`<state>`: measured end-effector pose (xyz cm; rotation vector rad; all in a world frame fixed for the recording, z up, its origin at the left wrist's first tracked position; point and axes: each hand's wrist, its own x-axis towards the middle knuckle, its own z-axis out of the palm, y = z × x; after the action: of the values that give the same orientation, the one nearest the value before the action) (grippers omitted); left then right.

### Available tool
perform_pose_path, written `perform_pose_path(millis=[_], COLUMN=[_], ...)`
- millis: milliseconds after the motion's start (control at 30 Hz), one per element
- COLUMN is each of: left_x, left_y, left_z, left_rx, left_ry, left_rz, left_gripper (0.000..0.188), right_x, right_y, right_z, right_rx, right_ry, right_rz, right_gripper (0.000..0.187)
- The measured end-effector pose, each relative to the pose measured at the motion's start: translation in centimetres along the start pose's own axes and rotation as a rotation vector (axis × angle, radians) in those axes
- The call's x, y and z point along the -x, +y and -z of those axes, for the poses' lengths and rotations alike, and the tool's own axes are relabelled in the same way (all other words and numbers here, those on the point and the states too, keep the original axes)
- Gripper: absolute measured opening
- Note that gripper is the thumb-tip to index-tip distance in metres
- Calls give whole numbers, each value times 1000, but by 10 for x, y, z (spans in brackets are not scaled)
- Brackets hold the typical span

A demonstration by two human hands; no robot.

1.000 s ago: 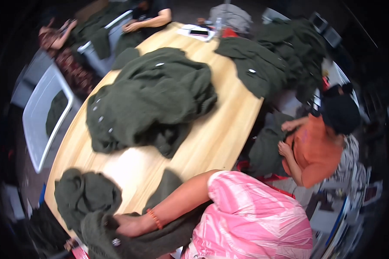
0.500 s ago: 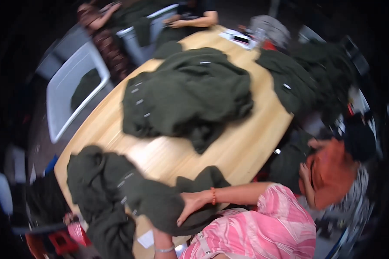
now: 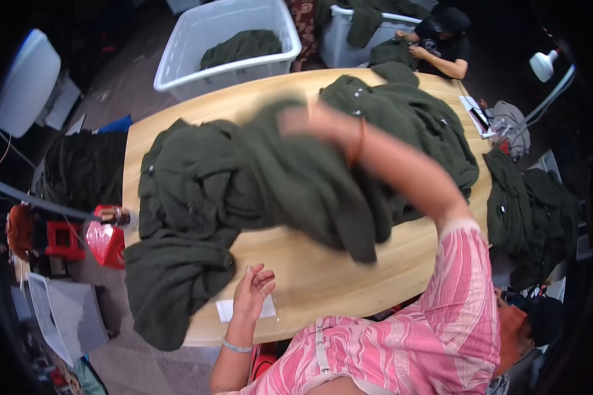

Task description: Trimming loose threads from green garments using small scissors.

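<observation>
My right hand point(image 3: 303, 122), smeared by motion, grips the upper part of a dark green knitted sweater point(image 3: 303, 178). That sweater hangs and trails in mid-swing over the table, its lower edge blurred. Palm up, my left hand point(image 3: 254, 293) is empty with its fingers apart, near the front edge beside a white slip of paper point(image 3: 225, 311). More dark green sweaters point(image 3: 191, 174) lie crumpled at the left of the table, a sleeve-like part hanging over the front left edge. Behind my right forearm spreads another heap of dark green sweaters point(image 3: 435, 125) with small white tags.
Beneath everything is a pale wooden table point(image 3: 296, 270). A white bin point(image 3: 227, 76) holding a green garment stands beyond its far edge. A co-worker point(image 3: 445, 46) handles green cloth at the far right. Lamp arms, a red stool point(image 3: 64, 238) and a grey bin point(image 3: 69, 316) flank the table.
My left hand has come off the sweater and opened. My right hand has swung away from my body, carrying the sweater across the table. The view has turned left.
</observation>
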<state>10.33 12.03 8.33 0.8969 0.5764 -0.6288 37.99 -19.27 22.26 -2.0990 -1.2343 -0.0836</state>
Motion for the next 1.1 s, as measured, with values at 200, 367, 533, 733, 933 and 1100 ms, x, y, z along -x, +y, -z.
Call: perform_pose_path(millis=[200, 367, 533, 733, 933, 1100], left_x=[11, -22, -100, -170, -174, -110], left_y=[15, 33, 88, 143, 159, 170], left_z=[25, 56, 53, 55, 93, 58], left_rx=[-202, -419, -640, -1290, -1390, -1091], left_ry=[154, 230, 288, 773, 763, 248], left_rz=[-224, -499, -922, -1196, -1049, -838], left_gripper=[36, 33, 40, 73, 47, 61], right_x=[-189, -130, -75, -89, -107, -101], right_y=[8, 35, 62, 62, -24, -90], right_z=[69, -90, -232, -230, -118, -42], right_rx=[299, 256, 388, 324, -72, -156], right_ry=[1090, 74, 31, 141, 269, 377], right_rz=[-26, -499, -569, -447, -232, -258], right_gripper=[57, 52, 71, 35, 17, 11])
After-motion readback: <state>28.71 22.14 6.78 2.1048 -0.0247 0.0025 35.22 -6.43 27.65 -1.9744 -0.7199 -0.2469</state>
